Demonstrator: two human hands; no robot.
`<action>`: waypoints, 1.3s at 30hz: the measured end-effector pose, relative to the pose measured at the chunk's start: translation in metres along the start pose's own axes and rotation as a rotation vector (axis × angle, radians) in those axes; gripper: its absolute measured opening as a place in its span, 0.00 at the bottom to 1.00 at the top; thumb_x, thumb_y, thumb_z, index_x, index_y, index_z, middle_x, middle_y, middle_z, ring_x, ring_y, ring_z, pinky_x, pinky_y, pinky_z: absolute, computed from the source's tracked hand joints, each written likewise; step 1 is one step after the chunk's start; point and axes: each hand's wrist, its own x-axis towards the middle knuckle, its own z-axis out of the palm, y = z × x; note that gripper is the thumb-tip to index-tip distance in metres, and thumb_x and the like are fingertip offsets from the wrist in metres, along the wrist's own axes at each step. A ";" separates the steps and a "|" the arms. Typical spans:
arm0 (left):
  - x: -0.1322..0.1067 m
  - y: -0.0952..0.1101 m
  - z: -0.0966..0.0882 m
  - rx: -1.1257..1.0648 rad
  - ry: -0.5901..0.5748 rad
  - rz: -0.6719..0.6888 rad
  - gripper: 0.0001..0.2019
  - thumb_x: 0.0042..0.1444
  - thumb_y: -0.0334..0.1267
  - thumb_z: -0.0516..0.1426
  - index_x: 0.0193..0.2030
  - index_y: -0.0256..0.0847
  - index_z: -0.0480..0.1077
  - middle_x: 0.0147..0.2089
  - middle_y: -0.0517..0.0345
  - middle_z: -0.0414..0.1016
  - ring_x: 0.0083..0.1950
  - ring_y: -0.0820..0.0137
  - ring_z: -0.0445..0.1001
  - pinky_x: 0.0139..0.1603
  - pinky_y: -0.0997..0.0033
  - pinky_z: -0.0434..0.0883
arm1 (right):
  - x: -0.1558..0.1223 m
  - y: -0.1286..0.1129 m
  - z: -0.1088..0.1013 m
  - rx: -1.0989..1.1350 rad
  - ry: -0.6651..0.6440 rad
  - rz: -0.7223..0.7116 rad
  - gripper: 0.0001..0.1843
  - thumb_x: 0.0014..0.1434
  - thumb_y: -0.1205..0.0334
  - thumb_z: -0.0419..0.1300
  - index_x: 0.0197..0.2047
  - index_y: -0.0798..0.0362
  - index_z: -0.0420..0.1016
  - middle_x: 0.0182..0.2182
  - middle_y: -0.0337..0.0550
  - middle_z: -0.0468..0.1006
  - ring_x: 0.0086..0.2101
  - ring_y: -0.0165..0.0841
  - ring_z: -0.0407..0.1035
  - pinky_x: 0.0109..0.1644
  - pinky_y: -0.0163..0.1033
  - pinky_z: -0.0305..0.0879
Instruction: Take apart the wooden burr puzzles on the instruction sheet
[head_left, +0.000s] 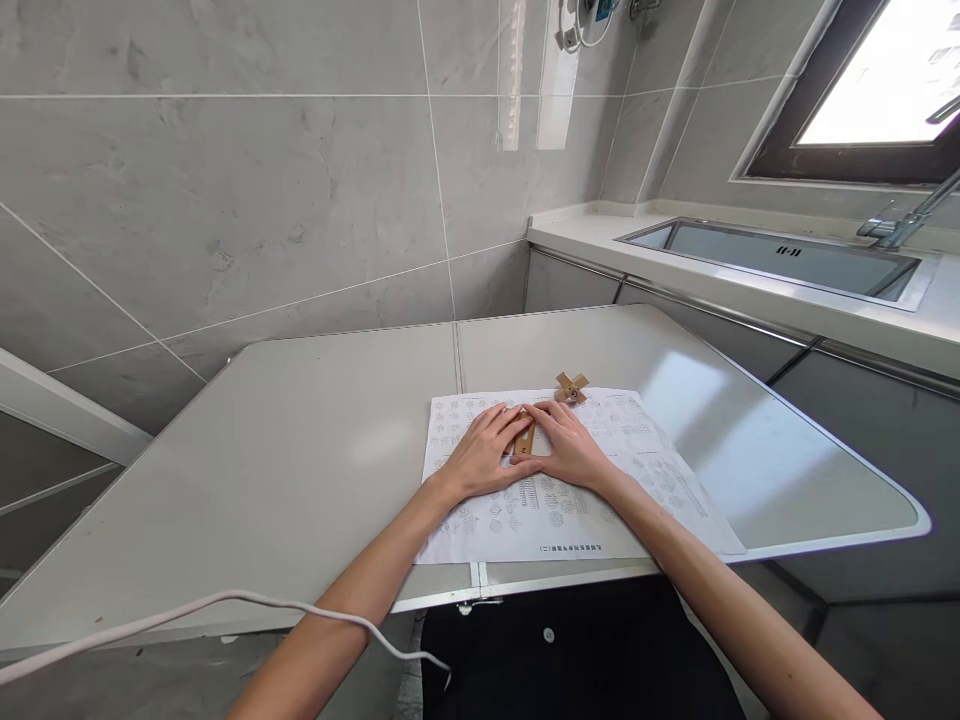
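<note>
Small flat wooden pieces (524,440) with a dark mark lie on a printed paper sheet (465,540), framed between my two hands. My left hand (486,452) curves around their left side, its fingers over the far end and its thumb along the near end. From the other side, my right hand (570,445) presses in, its fingertips meeting the left ones at the far end and its thumb by the near edge. Both hands are closed about the pieces and partly hide them. Just beyond my right hand stands a crossed wooden assembly (572,387) at the sheet's far edge.
The sheet carries small printed diagrams and lies on a light folding table (337,430) with a seam down its middle. A white cable (247,597) runs across my left forearm. On the right are a counter with a sink (772,255) and a faucet (900,228); a tiled wall stands behind.
</note>
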 end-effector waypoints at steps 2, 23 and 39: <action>0.001 0.000 -0.002 0.021 -0.032 0.008 0.40 0.66 0.66 0.53 0.79 0.52 0.52 0.80 0.56 0.53 0.81 0.51 0.46 0.80 0.45 0.52 | 0.000 0.000 0.000 0.014 0.004 -0.001 0.42 0.60 0.42 0.69 0.73 0.43 0.62 0.59 0.53 0.72 0.59 0.53 0.67 0.62 0.59 0.69; 0.004 -0.039 0.002 0.193 0.234 -0.424 0.26 0.70 0.55 0.53 0.68 0.46 0.68 0.76 0.51 0.61 0.77 0.49 0.54 0.75 0.43 0.58 | 0.002 -0.010 -0.010 0.139 0.023 0.136 0.19 0.72 0.50 0.55 0.62 0.46 0.68 0.58 0.52 0.71 0.52 0.44 0.73 0.57 0.54 0.73; 0.001 -0.038 -0.002 0.315 0.229 -0.385 0.24 0.73 0.49 0.47 0.71 0.47 0.66 0.77 0.51 0.58 0.78 0.46 0.52 0.76 0.39 0.57 | 0.003 -0.002 -0.007 0.135 0.108 0.172 0.11 0.71 0.53 0.53 0.50 0.47 0.72 0.47 0.47 0.76 0.44 0.40 0.74 0.47 0.46 0.73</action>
